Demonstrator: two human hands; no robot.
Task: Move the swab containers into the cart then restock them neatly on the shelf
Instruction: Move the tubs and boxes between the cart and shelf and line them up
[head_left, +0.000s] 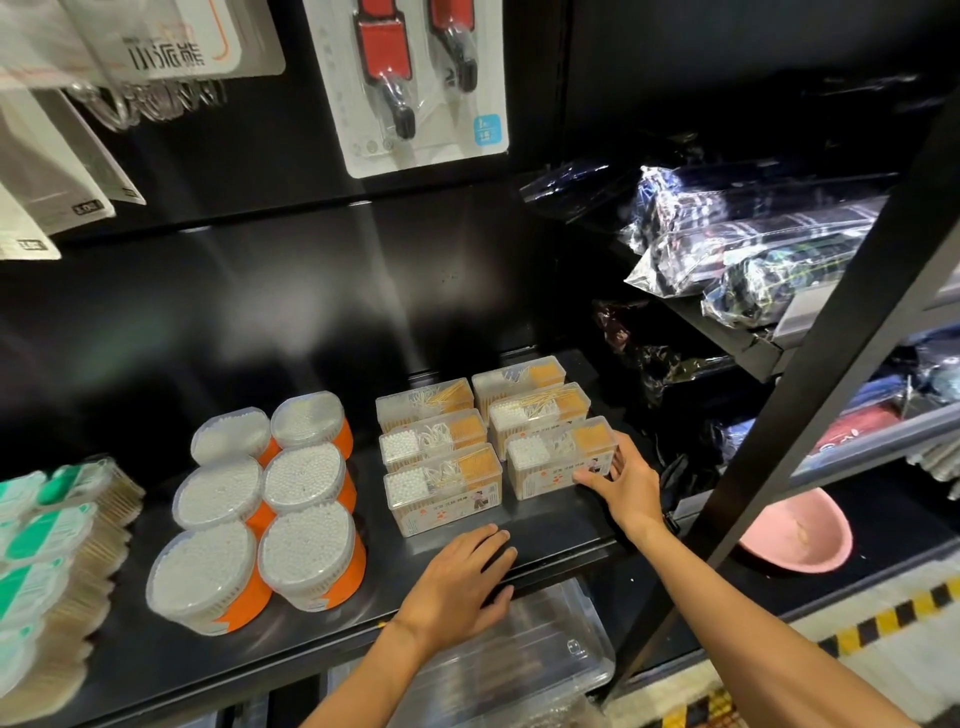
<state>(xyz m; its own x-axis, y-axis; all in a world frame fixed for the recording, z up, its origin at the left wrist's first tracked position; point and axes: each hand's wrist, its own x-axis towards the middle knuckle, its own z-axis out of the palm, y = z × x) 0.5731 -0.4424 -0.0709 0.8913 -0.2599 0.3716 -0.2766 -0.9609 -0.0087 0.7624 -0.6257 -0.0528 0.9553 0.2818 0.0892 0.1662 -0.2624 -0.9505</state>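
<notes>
Several clear rectangular swab boxes stand in two rows on the black shelf (550, 525). My right hand (626, 486) holds the front right box (556, 457), thumb against its front face and fingers on its right end. The front box of the left row (441, 486) sits just behind my left hand (462, 582), which lies flat on the shelf's front edge. Several round swab tubs with orange labels (260, 499) stand in two rows to the left.
Green-labelled swab packs (47, 540) crowd the shelf's far left. Clear plastic bins (524, 660) sit on the level below. Bagged dark goods (737, 249) fill the right-hand shelves, and a pink basin (800, 530) lies lower right. Carded items (415, 83) hang above.
</notes>
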